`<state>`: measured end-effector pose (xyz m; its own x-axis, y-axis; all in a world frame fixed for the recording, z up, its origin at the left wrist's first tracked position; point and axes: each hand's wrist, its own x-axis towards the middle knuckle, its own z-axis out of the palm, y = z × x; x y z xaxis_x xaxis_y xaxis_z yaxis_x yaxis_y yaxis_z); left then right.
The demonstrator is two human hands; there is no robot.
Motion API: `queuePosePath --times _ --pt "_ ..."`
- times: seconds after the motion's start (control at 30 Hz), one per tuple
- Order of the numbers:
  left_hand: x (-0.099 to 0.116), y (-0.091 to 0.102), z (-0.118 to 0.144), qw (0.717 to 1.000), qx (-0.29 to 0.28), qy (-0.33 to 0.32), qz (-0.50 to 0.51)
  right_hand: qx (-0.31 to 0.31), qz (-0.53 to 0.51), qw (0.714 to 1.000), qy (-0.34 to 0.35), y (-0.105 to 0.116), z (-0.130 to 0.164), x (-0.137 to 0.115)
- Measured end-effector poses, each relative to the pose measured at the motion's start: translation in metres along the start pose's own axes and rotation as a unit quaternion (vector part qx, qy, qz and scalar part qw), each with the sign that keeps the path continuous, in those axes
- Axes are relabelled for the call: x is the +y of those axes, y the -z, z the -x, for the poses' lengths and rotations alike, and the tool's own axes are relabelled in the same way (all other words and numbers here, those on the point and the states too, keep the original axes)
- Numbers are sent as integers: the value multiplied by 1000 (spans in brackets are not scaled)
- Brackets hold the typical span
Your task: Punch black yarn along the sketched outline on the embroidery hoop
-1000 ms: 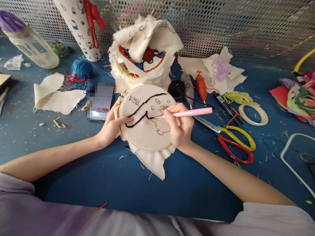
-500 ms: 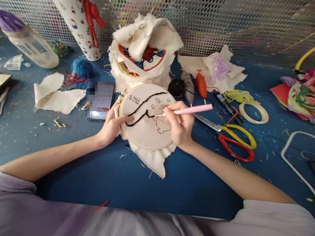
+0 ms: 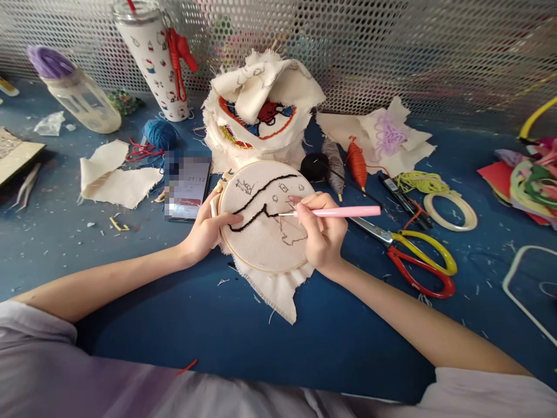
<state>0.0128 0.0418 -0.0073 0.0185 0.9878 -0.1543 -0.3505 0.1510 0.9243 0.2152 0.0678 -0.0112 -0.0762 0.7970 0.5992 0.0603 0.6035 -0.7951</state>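
As its axis runs sideways, the pink tool (image 3: 343, 212) points left.

An embroidery hoop (image 3: 270, 271), yarn (image 3: 160, 134) and scissors (image 3: 390, 237) show a craft workspace (image 3: 191, 325).

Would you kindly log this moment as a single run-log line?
left hand: grips embroidery hoop at edge | right hand: holds pink-handled needle tool, tip at black yarn outline | scissors: on table, right of hoop
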Motion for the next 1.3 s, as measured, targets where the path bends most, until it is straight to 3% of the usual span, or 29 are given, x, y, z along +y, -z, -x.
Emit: queuePosePath --times 0.43,0.53,0.63,0.73,0.87,0.97,1.3 --pt "1 -1 1 1000 4 -5 1 11 1 1000 4 0 0 1" --pt "2 -1 2 1000 -13 -14 3 -22 60 997 39 0 0 1" --pt "1 1 3 999 -23 -24 -6 -94 167 979 73 -1 -2 -3" --pt "0 2 3 999 -19 -31 -14 -125 201 970 61 0 -3 -4" --pt "1 2 2 999 -15 -24 -27 -45 76 996 3 2 -3 -1" --pt "2 1 2 999 -11 -15 -29 1 8 1000 -28 2 -1 1" --pt "0 3 0 999 -8 -14 -34 22 -8 1000 -20 1 -1 1"
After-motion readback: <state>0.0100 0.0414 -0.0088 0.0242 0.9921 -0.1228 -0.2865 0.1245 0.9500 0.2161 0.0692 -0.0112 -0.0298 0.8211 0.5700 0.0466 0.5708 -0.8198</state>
